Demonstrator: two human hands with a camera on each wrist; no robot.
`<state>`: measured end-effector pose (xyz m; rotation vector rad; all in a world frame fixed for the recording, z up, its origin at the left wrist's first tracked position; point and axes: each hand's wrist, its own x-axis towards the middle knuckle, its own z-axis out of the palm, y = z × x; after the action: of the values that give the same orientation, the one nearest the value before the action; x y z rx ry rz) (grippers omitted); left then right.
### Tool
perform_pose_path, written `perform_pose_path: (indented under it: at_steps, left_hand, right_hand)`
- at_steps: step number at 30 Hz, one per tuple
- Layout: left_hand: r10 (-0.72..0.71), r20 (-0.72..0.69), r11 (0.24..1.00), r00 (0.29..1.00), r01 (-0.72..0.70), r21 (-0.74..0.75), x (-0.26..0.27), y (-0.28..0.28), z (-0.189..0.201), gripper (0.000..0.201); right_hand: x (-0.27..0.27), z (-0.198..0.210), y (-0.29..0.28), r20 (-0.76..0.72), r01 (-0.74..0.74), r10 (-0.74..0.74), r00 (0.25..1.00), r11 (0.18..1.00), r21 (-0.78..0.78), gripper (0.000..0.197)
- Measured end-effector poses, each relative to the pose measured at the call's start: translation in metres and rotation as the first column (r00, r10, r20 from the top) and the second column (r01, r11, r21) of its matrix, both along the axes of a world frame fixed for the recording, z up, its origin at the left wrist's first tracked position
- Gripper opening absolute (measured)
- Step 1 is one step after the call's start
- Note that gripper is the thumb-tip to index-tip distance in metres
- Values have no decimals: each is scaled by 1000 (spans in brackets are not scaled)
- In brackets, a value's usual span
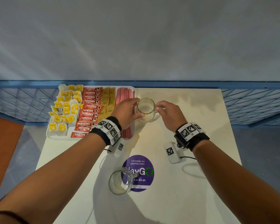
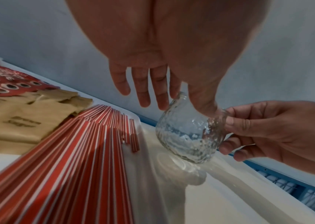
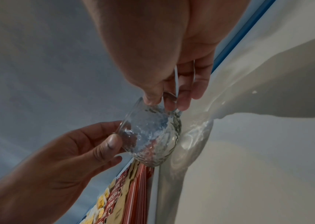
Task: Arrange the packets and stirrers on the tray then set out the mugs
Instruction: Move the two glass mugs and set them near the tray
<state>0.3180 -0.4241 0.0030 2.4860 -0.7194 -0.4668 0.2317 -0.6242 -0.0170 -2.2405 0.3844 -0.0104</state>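
The tray [image 1: 52, 136] fills the table's [image 1: 192, 110] far left corner, its stirrers [image 1: 128, 133] just beside the held mug [image 1: 146, 109]. A second mug [image 1: 119, 182] stands near the front edge. The table's right side lies open; a blue rail [image 1: 184, 84] bounds the far edge.

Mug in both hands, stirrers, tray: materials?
Mug: clear glass, dimpled; the tabletop shows through.
Stirrers: seem paper-wrapped, matte red with white stripes; the core is hidden.
Tray: likely white plastic, smooth with a rounded rim.
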Motion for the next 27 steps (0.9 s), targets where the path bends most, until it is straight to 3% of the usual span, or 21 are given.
perform_pose_path:
  at_steps: [11,27]
  left_hand:
    - [20,-2,999,1000,-20,38,43,-12,-18,68]
    - [-15,32,997,999,12,81,60,-22,-31,68]
  right_hand:
    - [45,-17,-11,8,35,-35,999,999,31,20]
    - [55,-28,-19,23,34,-35,999,999,31,17]
